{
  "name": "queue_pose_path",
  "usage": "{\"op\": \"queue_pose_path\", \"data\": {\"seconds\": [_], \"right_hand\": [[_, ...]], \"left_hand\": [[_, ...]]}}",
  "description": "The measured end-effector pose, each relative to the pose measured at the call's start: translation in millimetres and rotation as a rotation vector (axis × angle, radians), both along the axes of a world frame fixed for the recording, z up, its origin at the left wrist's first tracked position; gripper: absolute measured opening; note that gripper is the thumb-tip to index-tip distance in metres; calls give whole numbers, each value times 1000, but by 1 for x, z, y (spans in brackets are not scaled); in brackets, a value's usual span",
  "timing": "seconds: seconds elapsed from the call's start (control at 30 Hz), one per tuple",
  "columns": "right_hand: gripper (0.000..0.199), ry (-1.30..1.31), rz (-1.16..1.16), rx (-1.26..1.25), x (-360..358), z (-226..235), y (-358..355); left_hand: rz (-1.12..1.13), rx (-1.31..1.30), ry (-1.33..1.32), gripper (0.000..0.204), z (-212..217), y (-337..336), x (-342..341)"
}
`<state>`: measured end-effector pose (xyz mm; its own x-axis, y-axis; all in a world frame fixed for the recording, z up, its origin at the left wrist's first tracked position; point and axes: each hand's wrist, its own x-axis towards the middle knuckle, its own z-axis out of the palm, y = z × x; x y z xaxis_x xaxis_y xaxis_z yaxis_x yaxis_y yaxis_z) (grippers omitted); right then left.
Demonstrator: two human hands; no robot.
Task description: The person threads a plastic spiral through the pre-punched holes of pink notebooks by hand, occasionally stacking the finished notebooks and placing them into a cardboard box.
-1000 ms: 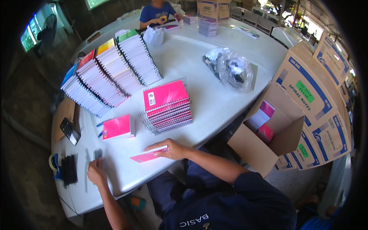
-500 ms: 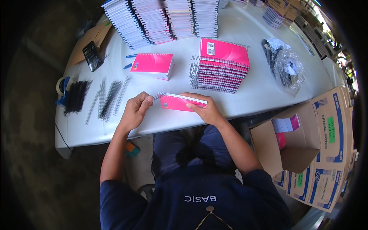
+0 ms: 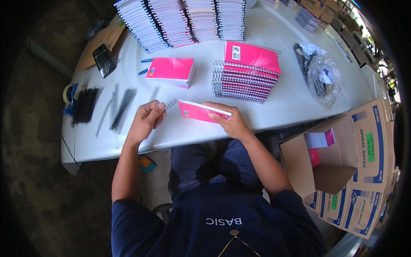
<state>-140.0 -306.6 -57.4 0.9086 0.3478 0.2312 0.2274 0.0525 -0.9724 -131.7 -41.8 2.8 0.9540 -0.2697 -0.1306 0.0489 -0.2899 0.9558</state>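
Head view: right hand (image 3: 230, 122) clasps the pink pad (image 3: 195, 113), tilted, over the near side of the counter (image 3: 204, 79). Left hand (image 3: 147, 118) closed, fingertips pinching a coil (image 3: 171, 104) that reaches the pad's left corner; whether it enters the holes, cannot tell. Judgement: hold pad steady, align coil with hole row, turn gently; forcing may bend wire.
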Motion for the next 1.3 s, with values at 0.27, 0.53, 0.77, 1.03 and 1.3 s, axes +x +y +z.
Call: {"op": "queue_pose_path", "data": {"seconds": [0.27, 0.53, 0.77, 1.03, 1.3], "right_hand": [[31, -59, 1, 2, 1, -5, 1], [33, -41, 3, 4, -2, 0, 1], [31, -69, -5, -2, -1, -3, 1], [33, -65, -5, -5, -3, -1, 2], [29, -72, 8, -25, -2, -3, -2]], "left_hand": [[87, -30, 14, 35, -4, -3, 3], [-57, -11, 134, 36, 13, 7, 9], [-39, 23, 163, 38, 9, 3, 8], [-34, 27, 187, 33, 12, 4, 10], [-24, 477, -694, 18, 18, -17, 10]]}}
